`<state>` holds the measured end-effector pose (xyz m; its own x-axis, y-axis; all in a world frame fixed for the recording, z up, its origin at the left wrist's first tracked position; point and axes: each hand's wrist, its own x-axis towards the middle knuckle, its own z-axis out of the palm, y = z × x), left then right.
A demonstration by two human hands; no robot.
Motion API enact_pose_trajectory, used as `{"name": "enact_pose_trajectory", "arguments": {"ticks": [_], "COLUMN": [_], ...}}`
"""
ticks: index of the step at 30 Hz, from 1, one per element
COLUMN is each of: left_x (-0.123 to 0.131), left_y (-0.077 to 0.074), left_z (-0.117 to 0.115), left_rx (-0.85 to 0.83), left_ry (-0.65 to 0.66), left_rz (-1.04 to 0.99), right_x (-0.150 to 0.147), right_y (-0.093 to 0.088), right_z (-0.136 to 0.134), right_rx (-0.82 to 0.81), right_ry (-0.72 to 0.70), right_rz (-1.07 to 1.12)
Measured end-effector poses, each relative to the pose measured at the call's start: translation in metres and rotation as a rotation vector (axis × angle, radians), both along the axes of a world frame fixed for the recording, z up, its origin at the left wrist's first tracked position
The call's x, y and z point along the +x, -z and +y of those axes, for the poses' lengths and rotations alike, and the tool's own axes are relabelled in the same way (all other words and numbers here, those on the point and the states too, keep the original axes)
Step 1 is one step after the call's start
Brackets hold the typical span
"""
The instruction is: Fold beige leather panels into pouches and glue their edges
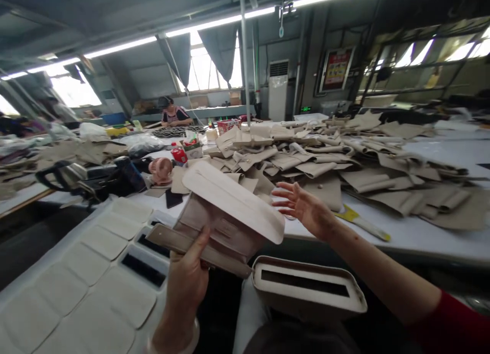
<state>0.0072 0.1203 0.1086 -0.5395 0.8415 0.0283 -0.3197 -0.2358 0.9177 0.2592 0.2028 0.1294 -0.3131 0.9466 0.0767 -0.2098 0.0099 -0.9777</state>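
Note:
My left hand [187, 285] grips a beige fabric pouch piece [225, 216] with a rounded flap, held up at the middle of the view. My thumb lies along its lower edge. My right hand [302, 206] hovers just right of the piece, palm up with fingers spread, holding nothing. Below it sits a beige rectangular piece with a dark slot [308, 287]. To the lower left, several flat rounded beige panels [103, 277] lie in rows.
A white table [421, 236] carries a big heap of beige cut pieces [344, 160]. A yellow-handled tool [362, 222] lies at its edge. A small pink fan [161, 170], a red can and dark bags stand at left. Another person [173, 114] sits far back.

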Motion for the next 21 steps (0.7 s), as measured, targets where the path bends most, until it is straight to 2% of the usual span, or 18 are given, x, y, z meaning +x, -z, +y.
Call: {"name": "enact_pose_trajectory", "arguments": {"ticks": [4,6,8,10,13,18,21], "left_x": [0.049,0.066,0.071,0.068,0.057,0.051,0.050], "left_y": [-0.014,-0.016,-0.011,0.000,0.020,0.046,0.060], "left_z": [-0.005,-0.007,-0.004,0.002,0.012,0.015,0.016], "left_rx": [0.073,0.103,0.116,0.107,0.053,-0.035,-0.038], "left_ry": [0.234,0.286,0.358,0.474,0.576,0.575,0.611], "left_rz": [0.066,0.100,0.146,0.186,0.246,0.353,0.384], "right_x": [0.016,0.019,0.026,0.038,0.056,0.066,0.065], "right_y": [-0.015,-0.022,-0.027,-0.026,-0.012,0.029,0.047], "right_z": [-0.024,-0.040,-0.053,-0.062,-0.073,-0.085,-0.088], "right_rx": [0.384,0.553,0.653,0.683,0.679,0.595,0.593], "right_ry": [0.073,0.173,0.275,0.325,0.343,0.312,0.341], "right_rz": [-0.441,-0.657,-0.796,-0.864,-0.902,-0.886,-0.895]}}
